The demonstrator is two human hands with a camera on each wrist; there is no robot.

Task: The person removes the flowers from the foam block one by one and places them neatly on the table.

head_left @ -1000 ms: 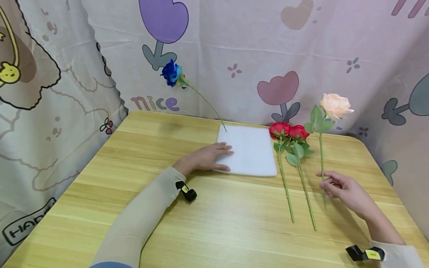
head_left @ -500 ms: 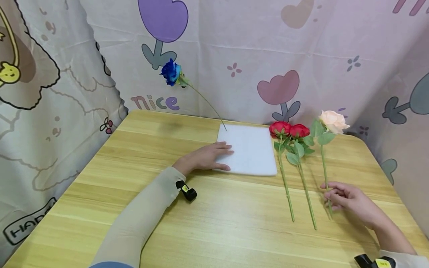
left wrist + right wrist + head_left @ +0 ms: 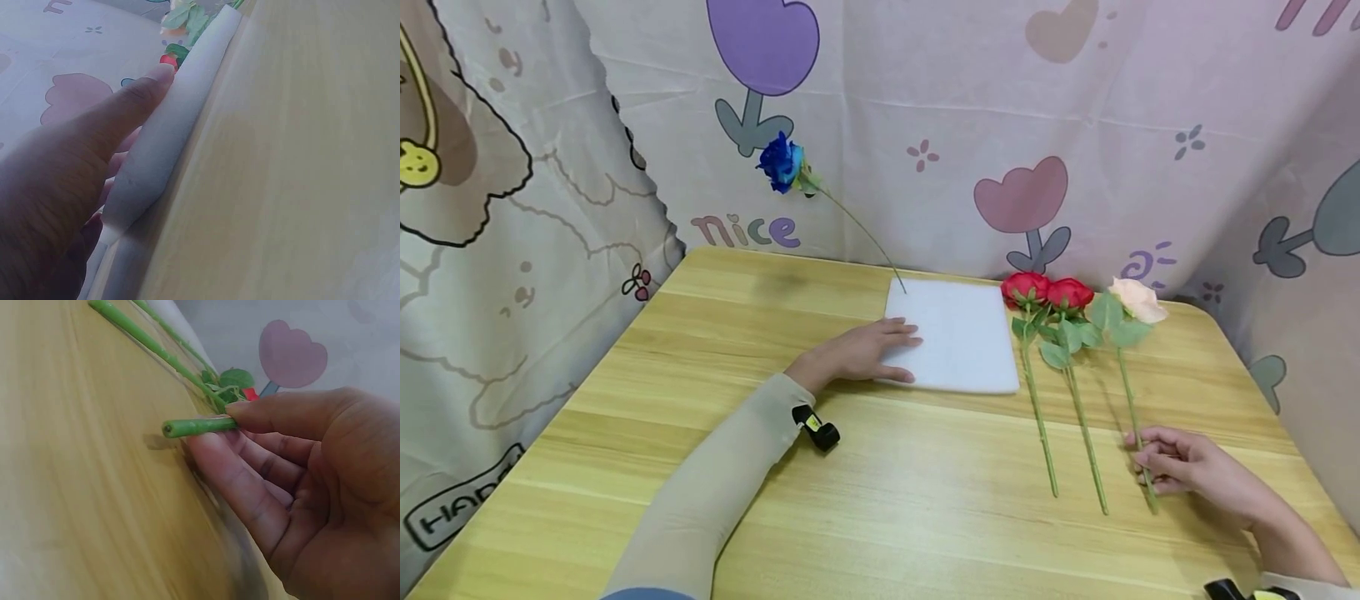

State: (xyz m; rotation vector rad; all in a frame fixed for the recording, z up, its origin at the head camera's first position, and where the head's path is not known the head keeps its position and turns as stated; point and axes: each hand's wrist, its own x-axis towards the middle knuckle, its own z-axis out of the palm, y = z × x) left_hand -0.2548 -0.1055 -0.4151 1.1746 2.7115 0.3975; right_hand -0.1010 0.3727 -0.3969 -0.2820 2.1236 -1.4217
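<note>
My right hand (image 3: 1198, 471) pinches the lower stem of a pale peach rose (image 3: 1138, 300) between thumb and fingers. In the right wrist view the cut end of its green stem (image 3: 197, 427) sticks out past the fingertips, close over the table. My left hand (image 3: 857, 350) lies with spread fingers on the left side of a white foam board (image 3: 962, 337). Seen from the left wrist, the thumb (image 3: 134, 100) rests along the top of the foam edge (image 3: 169, 125). A blue rose (image 3: 782, 162) stands tilted left, its thin stem ending at the board's back left corner.
Two red roses (image 3: 1026, 289) lie side by side between the foam board and the peach rose, stems toward the front. The wooden table (image 3: 880, 492) ends at a printed cloth backdrop (image 3: 895, 100) behind and at the sides.
My right hand has moved toward the front right, and the peach rose has come down from a raised position to near the table beside the red roses. The left hand has stayed still.
</note>
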